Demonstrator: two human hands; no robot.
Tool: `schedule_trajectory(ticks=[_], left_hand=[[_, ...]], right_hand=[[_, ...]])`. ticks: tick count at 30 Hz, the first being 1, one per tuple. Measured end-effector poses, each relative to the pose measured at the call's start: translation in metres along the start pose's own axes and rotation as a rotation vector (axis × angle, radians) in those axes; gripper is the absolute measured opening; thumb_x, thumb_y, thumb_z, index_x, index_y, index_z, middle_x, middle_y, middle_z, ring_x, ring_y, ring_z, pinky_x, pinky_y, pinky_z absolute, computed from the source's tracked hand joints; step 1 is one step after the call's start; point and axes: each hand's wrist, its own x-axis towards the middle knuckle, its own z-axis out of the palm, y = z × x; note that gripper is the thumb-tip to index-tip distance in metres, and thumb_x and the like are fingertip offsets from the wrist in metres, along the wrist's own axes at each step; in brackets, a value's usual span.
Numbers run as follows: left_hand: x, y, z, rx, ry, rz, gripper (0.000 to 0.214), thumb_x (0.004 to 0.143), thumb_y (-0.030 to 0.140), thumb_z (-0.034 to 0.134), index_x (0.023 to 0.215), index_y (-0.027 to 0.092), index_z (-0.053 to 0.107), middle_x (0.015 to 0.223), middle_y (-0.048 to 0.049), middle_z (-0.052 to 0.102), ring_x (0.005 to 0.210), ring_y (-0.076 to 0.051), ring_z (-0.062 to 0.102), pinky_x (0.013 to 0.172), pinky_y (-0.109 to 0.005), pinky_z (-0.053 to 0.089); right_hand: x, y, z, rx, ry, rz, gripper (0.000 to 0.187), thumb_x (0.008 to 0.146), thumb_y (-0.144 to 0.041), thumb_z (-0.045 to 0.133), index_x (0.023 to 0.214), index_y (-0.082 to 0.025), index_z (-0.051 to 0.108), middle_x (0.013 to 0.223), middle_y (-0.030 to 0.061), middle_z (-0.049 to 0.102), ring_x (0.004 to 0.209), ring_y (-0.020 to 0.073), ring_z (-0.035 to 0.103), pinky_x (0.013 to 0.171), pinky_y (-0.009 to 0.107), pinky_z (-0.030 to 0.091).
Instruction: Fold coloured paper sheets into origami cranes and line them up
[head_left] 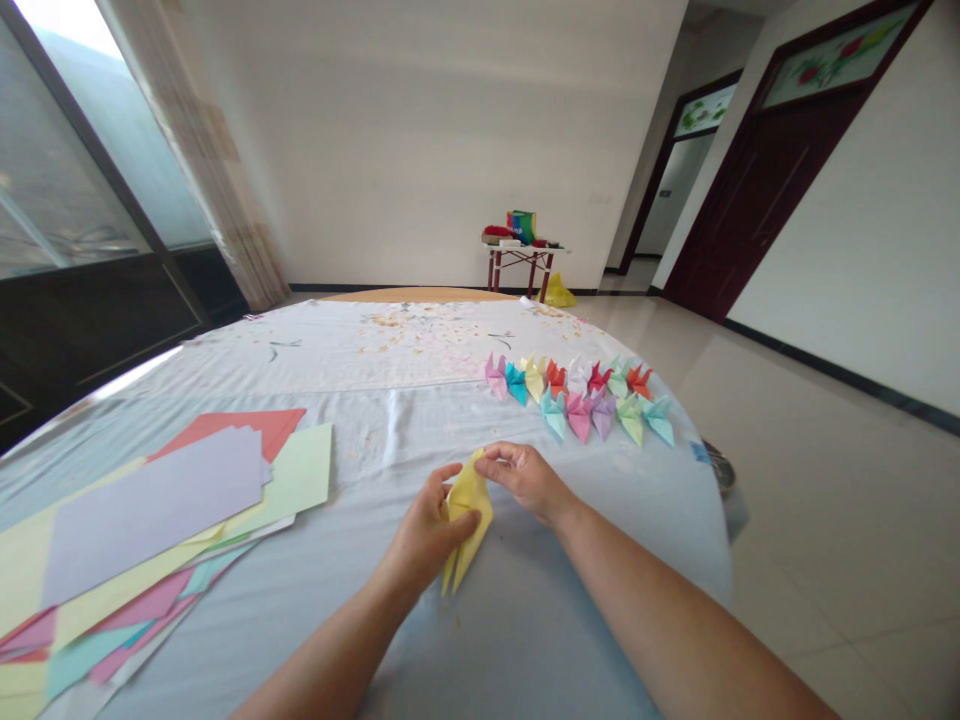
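A folded piece of yellow origami paper is held between my two hands above the near part of the table. My left hand grips it from the left, thumb pressed across its middle. Two narrow pointed legs of the paper hang toward me, with a slit between them. My right hand pinches the top corner between thumb and fingers. Beyond, to the right, finished paper cranes in several colours stand in two rows.
A loose pile of coloured paper sheets covers the left side of the cloth-covered round table. The table's right edge curves past the cranes. A small side table with things on it and a yellow bag stand by the far wall.
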Motion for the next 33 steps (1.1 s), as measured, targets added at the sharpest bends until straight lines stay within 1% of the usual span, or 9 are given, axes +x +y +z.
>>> schedule_trajectory(ticks=[5,10,16,19,22,26,28,30,33], left_hand=[[-0.002,0.000,0.000,0.009,0.011,-0.019,0.061,0.060,0.023,0.064,0.115,0.016,0.039,0.074,0.0028,0.056,0.060,-0.011,0.054,0.056,-0.022,0.042],[-0.001,0.000,0.000,-0.012,0.006,-0.023,0.061,0.059,0.022,0.065,0.114,0.016,0.038,0.071,0.0035,0.057,0.057,-0.011,0.054,0.053,-0.022,0.041],[0.004,0.000,-0.003,-0.005,0.120,0.028,0.058,0.058,0.027,0.068,0.110,0.015,0.042,0.075,0.0011,0.061,0.064,-0.014,0.057,0.058,-0.024,0.043],[0.004,-0.001,-0.004,0.013,0.145,0.066,0.061,0.059,0.028,0.068,0.112,0.015,0.040,0.079,-0.0003,0.061,0.067,-0.015,0.058,0.060,-0.025,0.044],[0.003,0.000,-0.006,0.046,0.100,0.118,0.064,0.062,0.031,0.067,0.118,0.017,0.038,0.082,-0.0010,0.061,0.068,-0.015,0.059,0.062,-0.025,0.045],[0.003,0.003,-0.010,0.099,0.121,0.159,0.053,0.065,0.037,0.067,0.112,0.021,0.047,0.096,-0.0040,0.062,0.072,-0.017,0.061,0.063,-0.026,0.045],[0.005,0.005,-0.013,0.107,0.122,0.140,0.042,0.065,0.039,0.066,0.100,0.019,0.056,0.089,-0.0037,0.063,0.069,-0.017,0.061,0.060,-0.025,0.044],[0.007,0.005,-0.015,0.081,0.105,0.110,0.032,0.066,0.041,0.065,0.086,0.017,0.062,0.074,-0.0021,0.064,0.064,-0.016,0.060,0.056,-0.023,0.042],[0.008,0.004,-0.016,-0.031,0.092,0.017,0.032,0.066,0.044,0.065,0.079,0.015,0.063,0.061,-0.0001,0.062,0.054,-0.013,0.056,0.049,-0.021,0.038]], right_hand=[[0.000,-0.001,0.000,-0.026,0.036,-0.011,0.030,0.073,-0.044,0.060,0.082,-0.016,0.064,0.077,0.0013,0.064,0.074,0.0139,0.057,0.075,0.027,0.043],[0.000,-0.002,0.000,-0.056,0.039,-0.018,0.033,0.074,-0.046,0.058,0.084,-0.015,0.064,0.074,0.0011,0.064,0.074,0.0145,0.058,0.072,0.027,0.044],[-0.002,-0.001,0.000,-0.212,-0.012,0.007,0.035,0.070,-0.047,0.062,0.088,-0.017,0.063,0.082,0.0022,0.065,0.081,0.0164,0.058,0.074,0.028,0.044],[-0.001,0.001,0.000,-0.298,-0.045,-0.075,0.029,0.068,-0.045,0.065,0.078,-0.017,0.064,0.090,0.0038,0.065,0.085,0.0172,0.058,0.079,0.030,0.042],[0.000,0.002,-0.001,-0.298,-0.069,-0.137,0.028,0.071,-0.044,0.063,0.073,-0.017,0.064,0.093,0.0052,0.065,0.087,0.0176,0.058,0.081,0.031,0.041],[-0.002,-0.003,0.000,-0.394,-0.048,-0.212,0.026,0.070,-0.043,0.064,0.072,-0.018,0.065,0.092,0.0053,0.065,0.090,0.0178,0.057,0.086,0.032,0.039],[-0.003,-0.005,0.001,-0.438,-0.055,-0.245,0.023,0.071,-0.042,0.064,0.073,-0.019,0.066,0.091,0.0047,0.065,0.092,0.0177,0.056,0.088,0.032,0.037],[-0.005,-0.006,0.002,-0.459,-0.071,-0.244,0.021,0.070,-0.041,0.065,0.075,-0.020,0.066,0.092,0.0045,0.065,0.094,0.0178,0.055,0.088,0.032,0.037],[-0.005,-0.005,0.001,-0.471,-0.112,-0.198,0.023,0.068,-0.041,0.067,0.077,-0.020,0.065,0.096,0.0044,0.064,0.096,0.0188,0.053,0.089,0.033,0.037]])
